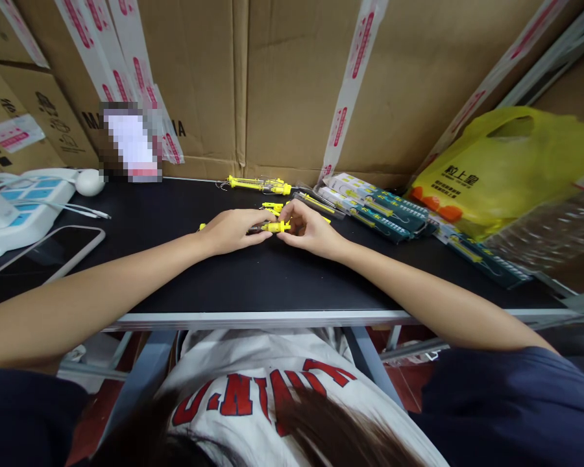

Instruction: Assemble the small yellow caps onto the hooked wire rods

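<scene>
Fingers pinching yellow tool — both sides

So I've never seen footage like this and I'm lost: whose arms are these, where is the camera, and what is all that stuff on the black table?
The camera sits on a person's head and looks down, so the two bare arms are the wearer's own. The left hand and right hand meet over the black table, and their fingers together grip a small yellow tool. More yellow tools lie behind it. To the right are packaged ones in a row and a yellow plastic bag. At far left sit a white power strip and a tablet. Taped cardboard boxes form the backdrop.
</scene>
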A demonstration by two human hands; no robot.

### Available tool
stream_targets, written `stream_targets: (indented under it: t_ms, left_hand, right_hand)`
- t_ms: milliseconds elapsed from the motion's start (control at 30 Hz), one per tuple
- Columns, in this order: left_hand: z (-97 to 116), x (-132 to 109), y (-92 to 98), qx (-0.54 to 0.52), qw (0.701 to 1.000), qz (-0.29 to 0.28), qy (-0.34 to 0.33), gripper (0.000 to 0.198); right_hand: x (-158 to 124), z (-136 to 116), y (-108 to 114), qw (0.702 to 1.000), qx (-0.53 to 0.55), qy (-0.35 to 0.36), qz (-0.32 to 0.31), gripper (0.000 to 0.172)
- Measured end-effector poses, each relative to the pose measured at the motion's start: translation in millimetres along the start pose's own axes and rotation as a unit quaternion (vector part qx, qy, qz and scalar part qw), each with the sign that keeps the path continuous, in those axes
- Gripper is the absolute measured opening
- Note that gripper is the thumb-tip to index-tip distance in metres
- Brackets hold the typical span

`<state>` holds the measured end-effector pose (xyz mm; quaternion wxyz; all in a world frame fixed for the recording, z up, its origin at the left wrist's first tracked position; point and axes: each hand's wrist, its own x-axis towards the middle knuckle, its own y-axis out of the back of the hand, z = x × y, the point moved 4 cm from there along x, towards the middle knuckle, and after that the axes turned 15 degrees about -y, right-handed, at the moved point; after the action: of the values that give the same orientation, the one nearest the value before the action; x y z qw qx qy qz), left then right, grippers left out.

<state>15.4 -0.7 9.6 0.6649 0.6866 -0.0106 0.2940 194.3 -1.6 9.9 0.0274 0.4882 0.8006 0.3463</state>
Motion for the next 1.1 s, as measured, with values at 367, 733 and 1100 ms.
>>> stream_targets:
  t_ms: [367,733,1100]
  left_hand:
    - [0.8,1.4,-0.4,0.0,1.0,0.002,0.011,0.041]
    - [1.7,-0.9,-1.8,0.026,0.999,-0.023,0.005,0.044]
    - [3.6,-0.7,2.4,0.034,0.999,-0.02,0.009,0.047]
  right_hand:
    - [-0.2,4.5,-1.2,0.999,-0.037,0.008,0.007,0.028]
    - [-2.8,-1.6,2.8,0.988,-0.144,0.051,0.016,0.021]
    - [-2.3,0.0,1.9,0.993,-0.104,0.052,0.029,0.027]
